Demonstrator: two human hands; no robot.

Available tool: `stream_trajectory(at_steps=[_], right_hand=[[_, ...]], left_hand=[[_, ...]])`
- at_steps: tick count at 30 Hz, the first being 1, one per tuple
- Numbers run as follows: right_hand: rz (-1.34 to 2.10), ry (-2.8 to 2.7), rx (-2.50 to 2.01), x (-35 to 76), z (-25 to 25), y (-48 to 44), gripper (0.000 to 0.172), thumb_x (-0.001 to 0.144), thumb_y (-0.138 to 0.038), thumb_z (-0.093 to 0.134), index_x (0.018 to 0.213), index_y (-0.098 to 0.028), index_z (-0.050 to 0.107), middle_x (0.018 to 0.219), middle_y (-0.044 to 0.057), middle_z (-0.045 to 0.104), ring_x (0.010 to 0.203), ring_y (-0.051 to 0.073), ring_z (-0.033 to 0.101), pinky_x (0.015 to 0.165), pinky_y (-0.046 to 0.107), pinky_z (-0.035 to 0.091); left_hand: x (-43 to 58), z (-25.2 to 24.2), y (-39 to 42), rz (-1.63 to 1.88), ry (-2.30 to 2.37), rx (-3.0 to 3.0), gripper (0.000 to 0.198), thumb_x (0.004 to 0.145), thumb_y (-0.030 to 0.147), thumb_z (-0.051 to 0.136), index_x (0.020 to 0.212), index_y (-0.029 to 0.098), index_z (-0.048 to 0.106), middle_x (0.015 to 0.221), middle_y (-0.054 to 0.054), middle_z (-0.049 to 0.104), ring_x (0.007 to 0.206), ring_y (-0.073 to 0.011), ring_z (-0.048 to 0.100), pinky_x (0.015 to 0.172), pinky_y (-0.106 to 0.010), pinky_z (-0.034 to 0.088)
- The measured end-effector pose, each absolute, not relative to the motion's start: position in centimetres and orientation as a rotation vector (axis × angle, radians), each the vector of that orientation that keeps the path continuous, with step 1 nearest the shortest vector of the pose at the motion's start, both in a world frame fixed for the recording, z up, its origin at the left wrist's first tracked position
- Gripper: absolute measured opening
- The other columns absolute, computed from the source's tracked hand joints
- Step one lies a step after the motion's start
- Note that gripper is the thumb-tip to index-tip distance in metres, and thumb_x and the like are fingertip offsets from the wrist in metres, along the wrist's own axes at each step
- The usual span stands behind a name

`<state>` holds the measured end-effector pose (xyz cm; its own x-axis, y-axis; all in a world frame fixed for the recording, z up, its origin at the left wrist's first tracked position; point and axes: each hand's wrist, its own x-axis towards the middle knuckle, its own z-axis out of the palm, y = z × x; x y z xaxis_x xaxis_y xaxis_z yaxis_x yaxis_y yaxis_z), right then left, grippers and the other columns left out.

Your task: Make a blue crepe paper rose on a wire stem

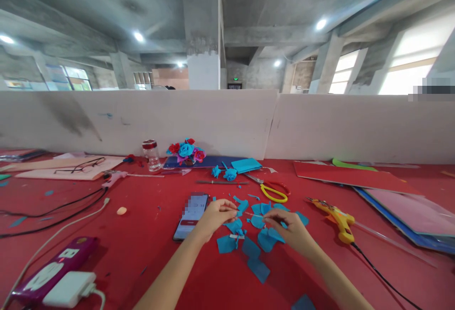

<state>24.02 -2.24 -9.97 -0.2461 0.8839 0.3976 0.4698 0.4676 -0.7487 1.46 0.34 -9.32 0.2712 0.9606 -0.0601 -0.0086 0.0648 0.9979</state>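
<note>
Between my two hands runs a thin pale strand (250, 214), too fine to tell whether it is wire or thread. My left hand (220, 213) pinches its left end, beside the phone. The right end sits in the closed fingertips of my right hand (286, 224). Beneath and around them lie several blue paper pieces (251, 248), some cut like petals. A small white strip (237, 237) rests among these pieces. Farther back are small blue paper flowers (230, 174) and a folded blue paper stack (246, 165).
Yellow-and-red-handled scissors (274, 192) lie beyond my right hand, with a yellow glue gun (337, 220) farther right. A phone (190, 215) is at left. Behind stand a glass jar (152, 156), a paper bouquet (186, 150) and a white partition (142, 115). Cables and a purple power strip (53, 267) occupy the left.
</note>
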Motion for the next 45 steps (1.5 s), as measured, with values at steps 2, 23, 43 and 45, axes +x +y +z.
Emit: stream_trajectory(at_steps=[2,23,43,45], right_hand=[[0.59,-1.954,-1.146,23.8,-9.9,-2.5,0.019,0.079,-0.03,0.047,0.078,-0.019,0.063,0.072,0.004,0.066,0.064,0.017,0.059,0.058,0.025,0.044],[0.526,-1.886,-1.198,24.0,-10.4,-2.0,0.02,0.078,-0.032,0.049,0.081,-0.018,0.063,0.073,0.005,0.065,0.065,0.017,0.058,0.06,0.026,0.044],[0.585,-1.143,-1.182,25.6,-10.4,-0.7,0.03,0.063,-0.045,0.06,0.072,-0.016,0.06,0.058,0.0,0.055,0.054,0.013,0.05,0.05,0.024,0.04],[0.58,-1.212,-1.187,25.5,-10.5,-0.7,0.03,0.065,-0.045,0.059,0.074,-0.016,0.06,0.059,0.001,0.055,0.056,0.014,0.051,0.052,0.025,0.041]], left_hand=[[1.5,-9.1,0.2,0.938,1.014,1.291,0.019,0.063,0.024,0.064,0.077,0.013,0.057,0.069,-0.002,0.061,0.062,-0.0115,0.058,0.065,-0.026,0.045],[1.4,-9.1,-0.1,0.834,0.974,1.341,0.019,0.063,0.019,0.062,0.081,0.013,0.058,0.065,-0.002,0.062,0.061,-0.0142,0.061,0.066,-0.029,0.047],[1.1,-9.0,0.6,1.098,1.168,1.354,0.022,0.065,0.031,0.062,0.079,0.015,0.067,0.07,-0.004,0.063,0.064,-0.0126,0.053,0.058,-0.021,0.039],[1.2,-8.7,0.3,1.107,1.156,1.344,0.021,0.063,0.032,0.064,0.074,0.015,0.066,0.063,-0.001,0.06,0.057,-0.0105,0.05,0.054,-0.02,0.037]])
